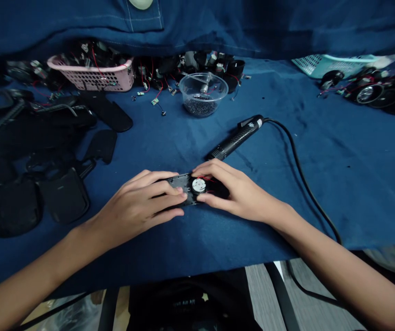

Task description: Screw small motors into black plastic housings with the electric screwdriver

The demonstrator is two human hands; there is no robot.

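A black plastic housing point(184, 180) lies on the blue cloth in front of me, its inner side facing up. My left hand point(145, 195) is closed over the housing's left part, fingers resting along it and hiding much of it. At the housing's right part sits a small round motor unit point(199, 185) with a white face and red wires. My right hand point(233, 188) grips this motor unit from the right, thumb below and fingers above. Just beyond my right hand lies a black electric screwdriver point(238, 136) with its cable.
A clear plastic bowl of small dark screws point(202, 105) stands behind. A pink basket point(97, 76) and a turquoise basket point(331, 66) are at the back, near wired black parts point(373, 92). Black plastic covers point(64, 195) are piled at left. The screwdriver cable point(297, 161) runs down the right side.
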